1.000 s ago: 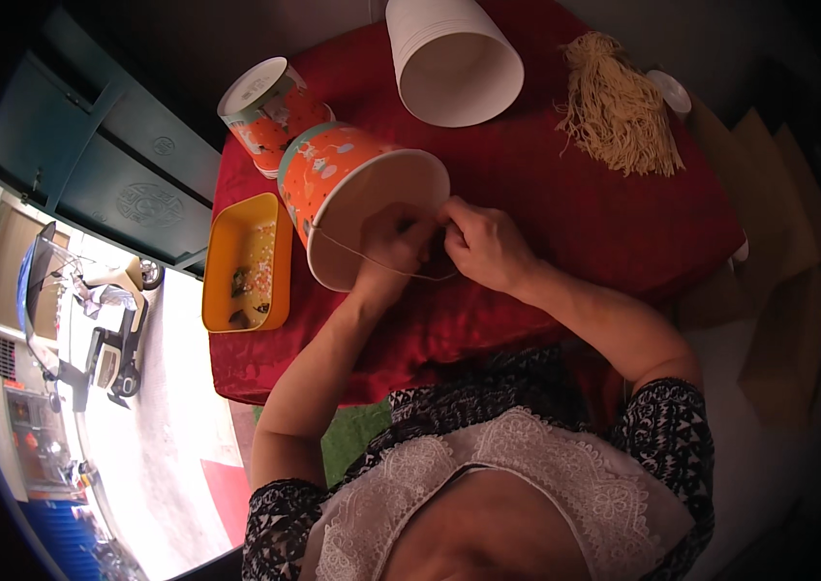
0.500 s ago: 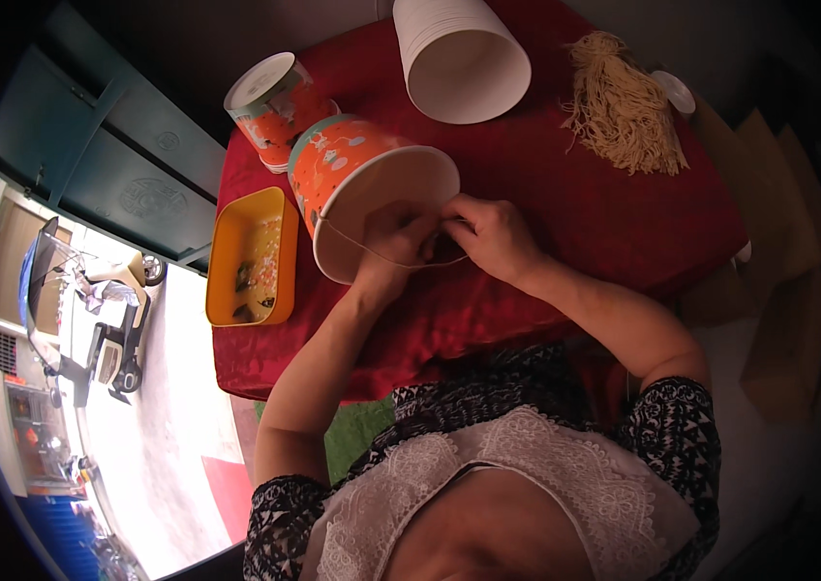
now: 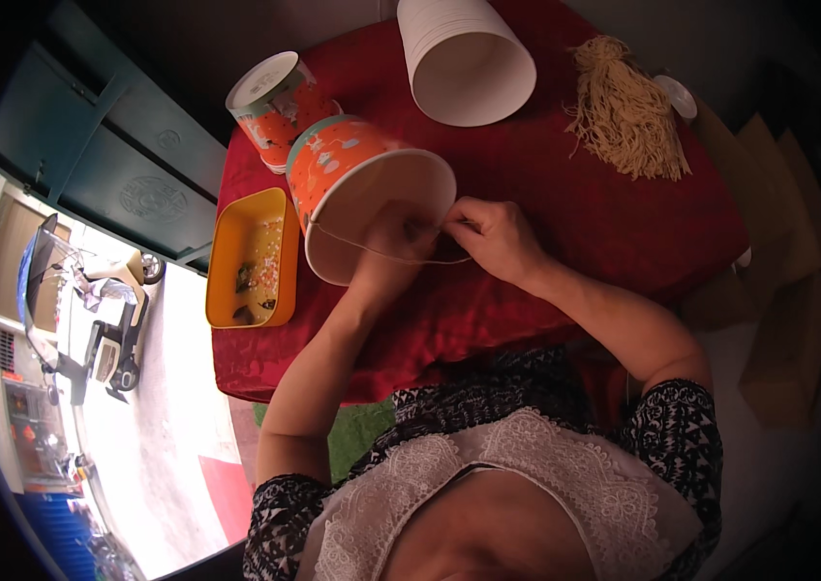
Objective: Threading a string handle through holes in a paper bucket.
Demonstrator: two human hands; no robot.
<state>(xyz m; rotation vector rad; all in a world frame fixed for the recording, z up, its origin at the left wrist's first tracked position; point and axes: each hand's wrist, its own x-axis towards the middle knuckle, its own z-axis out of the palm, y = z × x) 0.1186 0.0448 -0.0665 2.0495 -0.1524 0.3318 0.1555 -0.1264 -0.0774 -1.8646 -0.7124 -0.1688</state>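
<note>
An orange paper bucket [image 3: 333,160] with a green band and printed figures lies on its side, its white-rimmed mouth facing me. Inside that mouth is my left hand [image 3: 396,242], fingers curled in the shadow near the right wall; what they hold is hidden. At the right edge of the rim my right hand [image 3: 498,237] is closed, thumb and fingertips pinching a thin beige string [image 3: 381,256]. The string runs from the left side of the rim in a loose curve across my left wrist to my right fingers.
A second printed bucket [image 3: 275,107] stands upside down at the back left. White stacked buckets [image 3: 473,82] lie at the back, beside a bundle of beige strings [image 3: 628,116]. A yellow tray [image 3: 212,261] with small bits sits left on the red tablecloth [image 3: 614,232]. Cardboard [image 3: 783,339] lies at right.
The bucket's mouth has shifted slightly left and toward me. My left hand has turned a little deeper into it. My right hand stays at the rim with the string.
</note>
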